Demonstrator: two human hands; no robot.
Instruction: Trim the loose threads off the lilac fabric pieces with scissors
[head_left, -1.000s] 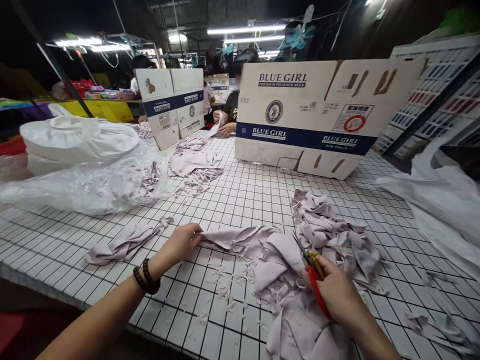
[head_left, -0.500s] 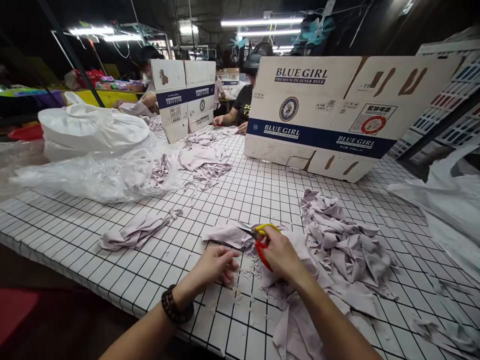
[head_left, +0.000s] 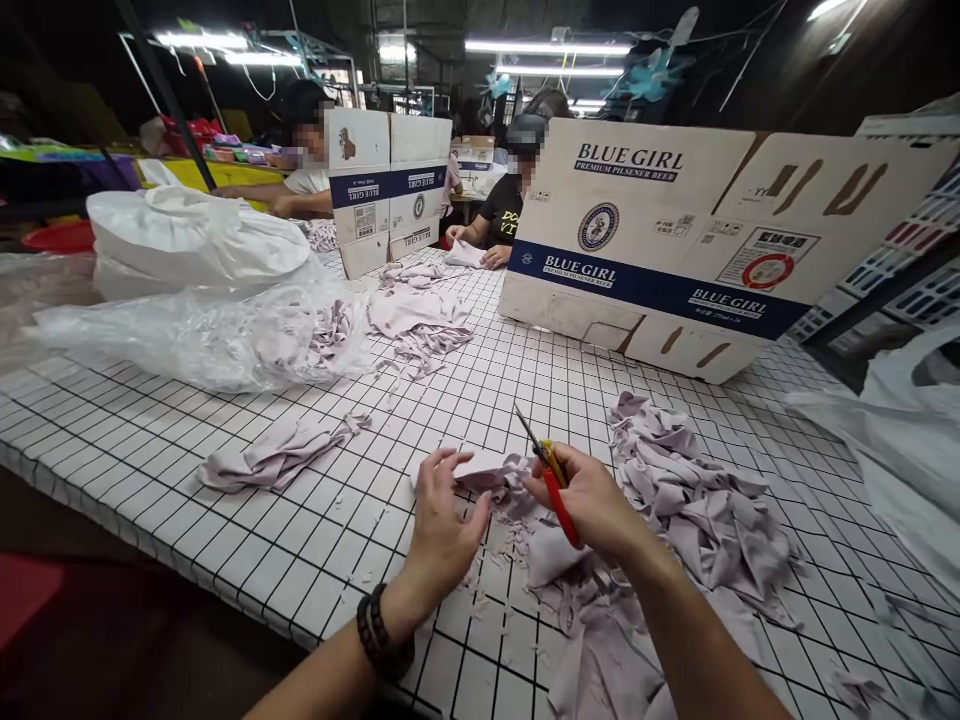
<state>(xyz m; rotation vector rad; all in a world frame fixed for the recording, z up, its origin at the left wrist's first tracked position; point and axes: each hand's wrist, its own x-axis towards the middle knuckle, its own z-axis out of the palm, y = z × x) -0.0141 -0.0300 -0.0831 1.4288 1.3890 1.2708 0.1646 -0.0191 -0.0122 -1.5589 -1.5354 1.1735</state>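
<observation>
My right hand (head_left: 589, 500) grips a pair of scissors (head_left: 556, 490) with red and yellow handles, blades together and pointing up and left. To its left, my left hand (head_left: 446, 525), with a dark beaded bracelet at the wrist, has its fingers spread and holds nothing. It hovers at the near end of a pale mauve cloth piece (head_left: 504, 478) on the table; the fingers hide part of that cloth. More mauve cloth (head_left: 604, 640) lies beneath my right forearm, and a heap of it (head_left: 697, 490) sits to the right. Small scraps are scattered between my hands.
Grid-patterned table (head_left: 420, 420). A folded mauve piece (head_left: 281, 455) lies left, beyond it a clear plastic bag (head_left: 202, 340) and a white sack (head_left: 195, 240). Cardboard panels (head_left: 637, 230) stand upright across the back. Two people sit behind them, one handling cloth. White plastic (head_left: 900, 420) lies at right.
My left hand has moved up toward the cloth and its fingers have spread. The scissors have turned from pointing left to pointing upward, and their blades have come together.
</observation>
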